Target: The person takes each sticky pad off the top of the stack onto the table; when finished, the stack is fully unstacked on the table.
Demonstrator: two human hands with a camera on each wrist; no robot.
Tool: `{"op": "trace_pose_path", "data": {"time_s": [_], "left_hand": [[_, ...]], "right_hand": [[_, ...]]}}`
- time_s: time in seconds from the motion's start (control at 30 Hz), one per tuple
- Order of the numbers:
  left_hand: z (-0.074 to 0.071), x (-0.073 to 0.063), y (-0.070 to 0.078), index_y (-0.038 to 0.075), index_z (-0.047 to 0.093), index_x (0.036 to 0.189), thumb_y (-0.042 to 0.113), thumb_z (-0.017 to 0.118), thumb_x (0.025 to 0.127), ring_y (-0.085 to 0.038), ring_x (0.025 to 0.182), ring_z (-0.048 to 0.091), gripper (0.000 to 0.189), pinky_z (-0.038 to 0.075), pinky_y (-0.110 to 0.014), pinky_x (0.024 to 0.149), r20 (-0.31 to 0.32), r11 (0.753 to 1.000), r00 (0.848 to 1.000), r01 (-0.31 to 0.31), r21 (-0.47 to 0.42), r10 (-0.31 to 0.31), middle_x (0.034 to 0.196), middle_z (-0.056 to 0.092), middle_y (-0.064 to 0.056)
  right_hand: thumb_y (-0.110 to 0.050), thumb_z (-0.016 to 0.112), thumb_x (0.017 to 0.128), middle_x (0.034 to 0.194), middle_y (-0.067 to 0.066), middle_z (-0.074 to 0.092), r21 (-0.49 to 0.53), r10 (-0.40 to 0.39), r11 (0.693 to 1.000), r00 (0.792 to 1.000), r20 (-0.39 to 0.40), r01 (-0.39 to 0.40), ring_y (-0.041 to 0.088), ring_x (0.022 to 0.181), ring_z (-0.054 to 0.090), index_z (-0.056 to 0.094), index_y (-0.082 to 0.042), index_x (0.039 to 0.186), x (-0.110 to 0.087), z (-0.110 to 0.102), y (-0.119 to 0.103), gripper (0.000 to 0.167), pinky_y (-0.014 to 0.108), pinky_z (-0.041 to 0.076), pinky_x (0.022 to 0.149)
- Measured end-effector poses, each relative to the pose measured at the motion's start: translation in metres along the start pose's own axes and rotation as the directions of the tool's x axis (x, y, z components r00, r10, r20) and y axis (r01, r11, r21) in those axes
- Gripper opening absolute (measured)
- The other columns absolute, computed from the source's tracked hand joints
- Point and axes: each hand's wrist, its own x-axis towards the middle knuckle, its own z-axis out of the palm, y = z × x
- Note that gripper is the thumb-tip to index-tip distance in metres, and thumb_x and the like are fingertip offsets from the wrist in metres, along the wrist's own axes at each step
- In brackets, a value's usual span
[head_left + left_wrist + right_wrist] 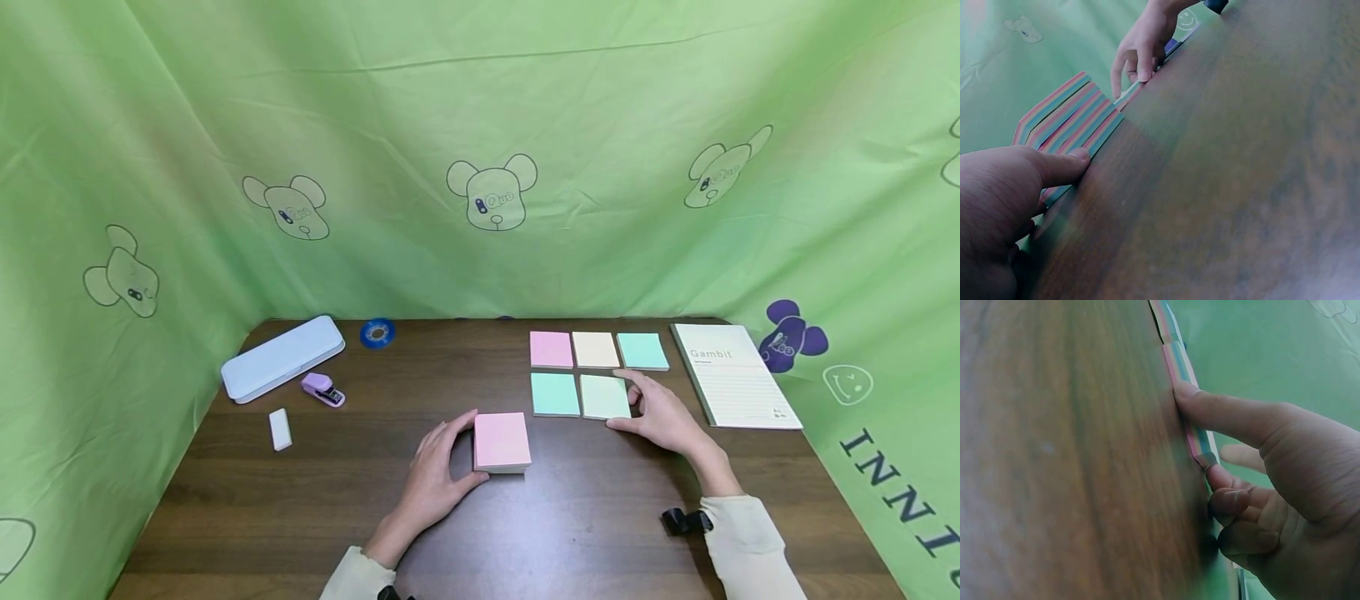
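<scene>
My left hand grips a tall stack of sticky note pads, thumb at its near side and fingers at the far left corner. The top sheet is pink, and coloured layers show along the stack's side in the left wrist view. My right hand holds a pale green sticky note pad by its near and far edges. In the right wrist view the thumb lies on the pad's layered side. To its left lies a mint pad; pink, cream and mint pads form a row behind.
A notebook lies at the right. On the left are a light blue pencil case, a purple stapler, a white eraser and a blue tape roll. Green curtain surrounds the wooden table.
</scene>
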Motion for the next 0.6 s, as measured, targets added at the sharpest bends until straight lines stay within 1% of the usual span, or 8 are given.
{"op": "trace_pose_path", "data": {"time_s": [0.13,0.23,0.47,0.6], "left_hand": [[0.0009,-0.0002,-0.0001,0.020,0.051,0.165,0.011,0.102,0.079,-0.031,0.148,0.058,0.100,0.040,-0.065,0.124,0.000,1.000,1.000,-0.004,0.000,0.004,0.159,0.064,-0.003],[0.0011,-0.0004,-0.0002,0.020,0.051,0.165,0.011,0.102,0.080,-0.031,0.148,0.058,0.100,0.041,-0.066,0.124,0.001,1.000,1.000,-0.005,-0.001,0.005,0.159,0.064,-0.003],[0.0005,-0.0013,-0.0005,0.021,0.051,0.165,0.011,0.102,0.079,-0.030,0.146,0.059,0.100,0.041,-0.066,0.122,-0.008,1.000,1.000,-0.013,0.001,0.013,0.158,0.064,-0.003],[0.0010,-0.0015,-0.0015,0.020,0.050,0.165,0.011,0.102,0.079,-0.030,0.147,0.059,0.101,0.041,-0.066,0.123,-0.008,1.000,1.000,-0.025,0.008,0.025,0.158,0.064,-0.003]], "right_hand": [[-0.027,0.099,0.084,0.099,0.002,0.061,0.005,0.015,1.000,1.000,-0.001,-0.015,0.008,0.075,0.051,0.058,0.003,0.151,-0.0012,-0.0006,0.0007,0.084,0.031,0.047,0.073],[-0.026,0.099,0.085,0.099,0.002,0.061,0.008,0.012,1.000,1.000,0.001,-0.012,0.009,0.075,0.051,0.058,0.004,0.151,-0.0015,-0.0009,0.0002,0.084,0.031,0.046,0.072],[-0.026,0.099,0.085,0.094,0.002,0.058,0.017,0.006,1.000,1.000,-0.007,-0.006,0.008,0.072,0.050,0.051,0.003,0.158,-0.0001,-0.0023,-0.0029,0.093,0.030,0.045,0.070],[-0.027,0.101,0.082,0.090,0.000,0.056,-0.009,0.001,1.000,0.999,-0.036,-0.002,0.007,0.068,0.047,0.052,-0.001,0.160,-0.0001,-0.0038,-0.0093,0.096,0.030,0.043,0.068]]}}
